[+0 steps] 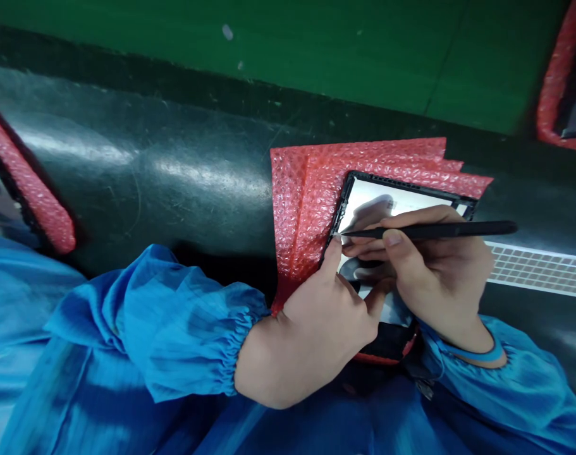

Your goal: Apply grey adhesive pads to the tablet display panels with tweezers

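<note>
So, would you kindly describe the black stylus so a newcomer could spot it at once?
On the dark bench, find the red bubble wrap under a black-framed tablet. The black stylus sits in the right hand, the only slim pen-shaped thing there.

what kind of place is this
Probably an electronics factory or test bench: a tablet lying on red bubble wrap, a black stylus in the right hand, a blue smock sleeve, and a dark glossy work mat.

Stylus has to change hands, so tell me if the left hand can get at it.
Probably yes: the left hand sits beside the stylus tip, nothing between them; the right hand grips the shaft.
</note>
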The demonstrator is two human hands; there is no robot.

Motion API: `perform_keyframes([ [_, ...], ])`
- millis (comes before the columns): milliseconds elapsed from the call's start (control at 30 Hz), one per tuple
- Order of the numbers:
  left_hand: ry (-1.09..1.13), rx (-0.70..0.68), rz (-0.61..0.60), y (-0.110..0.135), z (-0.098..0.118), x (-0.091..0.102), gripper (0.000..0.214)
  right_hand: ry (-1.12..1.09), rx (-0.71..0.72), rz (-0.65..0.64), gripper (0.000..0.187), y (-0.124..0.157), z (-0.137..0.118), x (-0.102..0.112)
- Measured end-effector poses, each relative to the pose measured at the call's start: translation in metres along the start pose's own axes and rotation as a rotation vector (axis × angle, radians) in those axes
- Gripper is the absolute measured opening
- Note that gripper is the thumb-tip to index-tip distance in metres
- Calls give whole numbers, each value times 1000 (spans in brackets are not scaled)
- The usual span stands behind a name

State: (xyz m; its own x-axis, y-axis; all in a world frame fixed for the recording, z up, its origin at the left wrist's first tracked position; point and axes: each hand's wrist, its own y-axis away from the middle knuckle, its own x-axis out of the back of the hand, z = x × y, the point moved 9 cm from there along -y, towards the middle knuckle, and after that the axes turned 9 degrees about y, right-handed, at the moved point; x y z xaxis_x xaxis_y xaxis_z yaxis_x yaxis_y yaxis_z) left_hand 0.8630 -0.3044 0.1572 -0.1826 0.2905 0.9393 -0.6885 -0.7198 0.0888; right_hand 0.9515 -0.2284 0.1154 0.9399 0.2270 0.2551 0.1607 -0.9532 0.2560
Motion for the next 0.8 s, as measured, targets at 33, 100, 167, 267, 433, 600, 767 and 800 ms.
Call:
perform_keyframes([
  [33, -6, -2, -6, 0, 0, 0, 35, 3, -4, -2, 5, 0, 0, 0],
  [100, -19, 3, -15, -1, -2, -1, 36, 12, -10, -12, 6, -1, 1, -1],
  [167, -35, 16, -17, -1, -3, 0, 37, 11, -17, -18, 7, -1, 2, -1],
  [267, -41, 23, -29, -1, -3, 0, 39, -21, -20, -28, 8, -1, 2, -2],
  [433, -18, 0, -7, 0, -5, 1, 33, -43, -25, -29, 7, -3, 2, -4],
  [600, 66, -76, -70, -6, -8, -5, 44, -109, 41, -16, 9, -4, -5, -3],
  [767, 114, -153, -130, -4, -16, 14, 52, -149, 137, 167, 4, 12, -13, 40],
  [800, 105, -106, -103, -1, -25, 22, 41, -149, 163, 241, 4, 17, -13, 56],
])
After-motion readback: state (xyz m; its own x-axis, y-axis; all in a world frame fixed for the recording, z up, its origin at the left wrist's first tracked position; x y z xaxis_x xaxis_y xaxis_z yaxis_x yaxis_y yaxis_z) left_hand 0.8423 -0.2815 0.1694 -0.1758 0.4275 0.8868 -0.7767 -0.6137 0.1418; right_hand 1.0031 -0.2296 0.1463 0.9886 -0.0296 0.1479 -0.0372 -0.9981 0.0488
